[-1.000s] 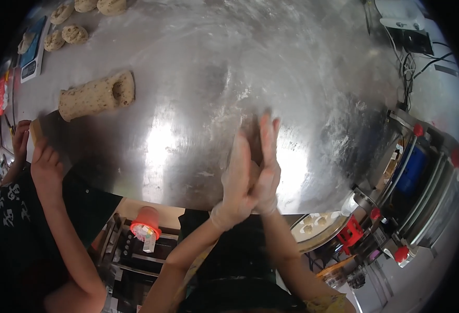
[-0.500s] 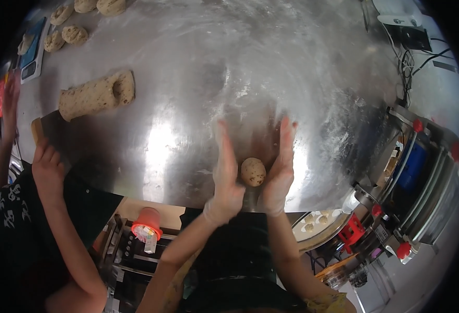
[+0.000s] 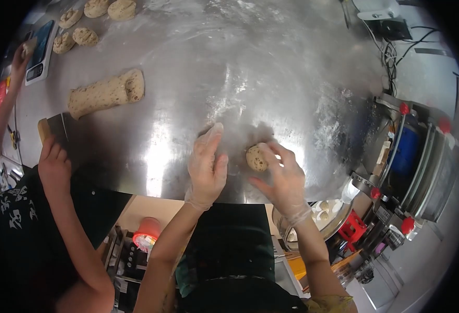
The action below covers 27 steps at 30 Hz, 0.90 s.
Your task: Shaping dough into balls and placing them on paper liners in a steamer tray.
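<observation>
A speckled dough ball (image 3: 256, 158) sits on the floured metal table near its front edge. My right hand (image 3: 284, 180), in a clear plastic glove, is against its right side. Its fingers curve over the ball's edge, while the thumb stands apart below it. To the left, my gloved left hand (image 3: 207, 164) is held over the table, open, with its fingers together, the thumb out and nothing in it.
A thick speckled dough roll (image 3: 105, 95) lies at left, with several dough pieces (image 3: 85, 36) beyond it. A co-worker's hand (image 3: 55, 164) holds a scraper (image 3: 44, 130); the other hand has a dough bit by the scale (image 3: 34, 73). A round tray (image 3: 329, 219) stands below the table edge.
My hands were upright on both sides of the ball; now the left has drawn away leftward and the right has turned over the ball. The co-worker's far hand has lifted dough off the scale.
</observation>
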Each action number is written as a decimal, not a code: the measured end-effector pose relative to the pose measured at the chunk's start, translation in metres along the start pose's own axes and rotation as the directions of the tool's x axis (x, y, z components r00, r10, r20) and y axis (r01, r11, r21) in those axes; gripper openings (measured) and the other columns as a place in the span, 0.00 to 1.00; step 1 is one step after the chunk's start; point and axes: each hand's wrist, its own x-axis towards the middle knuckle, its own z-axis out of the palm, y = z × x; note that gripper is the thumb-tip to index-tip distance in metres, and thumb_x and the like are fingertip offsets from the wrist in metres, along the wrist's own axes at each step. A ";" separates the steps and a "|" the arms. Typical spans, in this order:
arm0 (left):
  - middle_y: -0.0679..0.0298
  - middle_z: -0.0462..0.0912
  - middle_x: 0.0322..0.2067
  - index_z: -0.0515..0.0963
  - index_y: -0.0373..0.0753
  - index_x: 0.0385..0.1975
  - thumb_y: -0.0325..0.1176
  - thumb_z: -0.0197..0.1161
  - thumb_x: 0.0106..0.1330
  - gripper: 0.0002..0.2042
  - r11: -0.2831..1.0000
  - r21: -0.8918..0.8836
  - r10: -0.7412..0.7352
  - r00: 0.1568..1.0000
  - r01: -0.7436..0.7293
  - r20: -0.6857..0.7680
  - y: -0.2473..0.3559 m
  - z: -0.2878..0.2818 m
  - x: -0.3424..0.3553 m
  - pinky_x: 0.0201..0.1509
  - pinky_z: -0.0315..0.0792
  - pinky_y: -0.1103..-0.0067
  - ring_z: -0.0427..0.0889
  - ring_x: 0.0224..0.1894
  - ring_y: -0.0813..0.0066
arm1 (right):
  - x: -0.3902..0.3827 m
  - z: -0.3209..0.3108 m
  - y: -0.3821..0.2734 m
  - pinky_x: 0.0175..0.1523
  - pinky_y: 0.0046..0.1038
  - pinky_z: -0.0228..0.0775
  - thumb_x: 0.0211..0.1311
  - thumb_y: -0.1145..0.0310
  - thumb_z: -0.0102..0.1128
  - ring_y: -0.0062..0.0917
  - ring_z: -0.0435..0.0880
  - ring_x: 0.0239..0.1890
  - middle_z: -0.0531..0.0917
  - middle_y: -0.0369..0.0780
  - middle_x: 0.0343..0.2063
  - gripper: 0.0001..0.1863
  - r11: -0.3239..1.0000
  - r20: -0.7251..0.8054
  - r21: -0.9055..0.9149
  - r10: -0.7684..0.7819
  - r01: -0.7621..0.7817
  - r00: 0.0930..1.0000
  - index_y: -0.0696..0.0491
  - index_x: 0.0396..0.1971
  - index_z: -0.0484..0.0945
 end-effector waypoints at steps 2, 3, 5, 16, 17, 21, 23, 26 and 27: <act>0.50 0.77 0.57 0.73 0.31 0.56 0.19 0.54 0.63 0.19 0.990 -0.034 -0.136 0.990 0.135 -0.037 0.003 0.004 -0.001 0.59 0.72 0.69 0.77 0.57 0.54 | 0.010 0.003 -0.008 0.48 0.33 0.77 0.36 0.67 0.78 0.35 0.78 0.49 0.75 0.39 0.50 0.38 0.995 -0.012 -0.086 -0.044 0.043 0.999 0.47 0.55 0.74; 0.50 0.78 0.56 0.73 0.31 0.56 0.17 0.53 0.64 0.19 0.990 -0.060 -0.134 0.989 0.130 -0.062 0.002 0.006 -0.002 0.57 0.73 0.70 0.77 0.57 0.54 | 0.013 0.006 -0.008 0.47 0.32 0.78 0.36 0.69 0.77 0.35 0.79 0.49 0.76 0.39 0.50 0.36 0.988 0.002 -0.131 -0.078 0.077 0.997 0.47 0.53 0.75; 0.50 0.78 0.55 0.74 0.31 0.55 0.17 0.52 0.64 0.18 0.992 -0.059 -0.111 0.992 0.107 -0.066 0.000 0.007 -0.002 0.57 0.73 0.70 0.77 0.56 0.55 | 0.011 0.018 -0.002 0.44 0.30 0.80 0.36 0.73 0.76 0.34 0.81 0.48 0.78 0.38 0.49 0.33 0.974 -0.036 -0.189 -0.134 0.125 0.990 0.47 0.50 0.77; 0.60 0.80 0.49 0.76 0.34 0.52 0.29 0.53 0.74 0.11 0.928 -0.265 -0.304 0.945 0.264 -0.124 -0.002 0.036 -0.010 0.57 0.72 0.78 0.77 0.50 0.74 | -0.087 -0.002 0.054 0.48 0.34 0.81 0.43 0.75 0.76 0.41 0.81 0.49 0.78 0.45 0.52 0.32 0.907 -0.440 0.390 0.031 0.160 0.897 0.51 0.54 0.75; 0.59 0.79 0.50 0.75 0.33 0.52 0.29 0.53 0.75 0.12 0.891 -0.332 -0.365 0.924 0.310 -0.116 0.005 0.035 -0.010 0.57 0.71 0.77 0.77 0.51 0.73 | -0.115 -0.013 0.059 0.52 0.36 0.78 0.45 0.74 0.75 0.41 0.80 0.51 0.77 0.45 0.53 0.32 0.905 -0.402 0.417 0.096 0.089 0.911 0.51 0.54 0.74; 0.56 0.77 0.53 0.72 0.30 0.55 0.26 0.50 0.75 0.13 0.999 -0.017 -0.030 0.997 0.029 -0.076 0.008 0.038 -0.017 0.59 0.71 0.73 0.77 0.54 0.68 | -0.240 -0.017 0.110 0.53 0.36 0.77 0.47 0.73 0.74 0.41 0.78 0.54 0.76 0.44 0.54 0.32 0.876 -0.454 0.470 0.342 -0.105 0.823 0.50 0.56 0.73; 0.54 0.75 0.56 0.72 0.30 0.56 0.23 0.49 0.74 0.14 0.860 0.433 0.253 0.963 -0.269 0.096 0.037 0.075 -0.032 0.62 0.70 0.68 0.75 0.57 0.62 | -0.311 -0.023 0.139 0.54 0.36 0.76 0.50 0.72 0.72 0.41 0.78 0.53 0.75 0.44 0.54 0.32 0.832 -0.410 0.462 0.506 -0.306 0.759 0.50 0.58 0.72; 0.49 0.70 0.61 0.69 0.33 0.61 0.22 0.52 0.70 0.19 0.758 0.440 0.320 0.862 -0.482 0.393 0.068 0.138 -0.059 0.68 0.61 0.62 0.69 0.62 0.49 | -0.405 -0.002 0.188 0.54 0.36 0.76 0.50 0.71 0.73 0.43 0.80 0.52 0.79 0.46 0.50 0.34 0.634 -0.367 0.526 0.771 -0.567 0.520 0.51 0.59 0.71; 0.46 0.68 0.62 0.67 0.33 0.62 0.24 0.54 0.70 0.20 0.758 0.378 0.349 0.820 -0.532 0.454 0.089 0.164 -0.068 0.69 0.58 0.61 0.65 0.65 0.47 | -0.433 0.007 0.213 0.53 0.35 0.76 0.50 0.72 0.73 0.42 0.81 0.49 0.79 0.46 0.48 0.33 0.640 -0.439 0.491 0.768 -0.591 0.467 0.52 0.59 0.71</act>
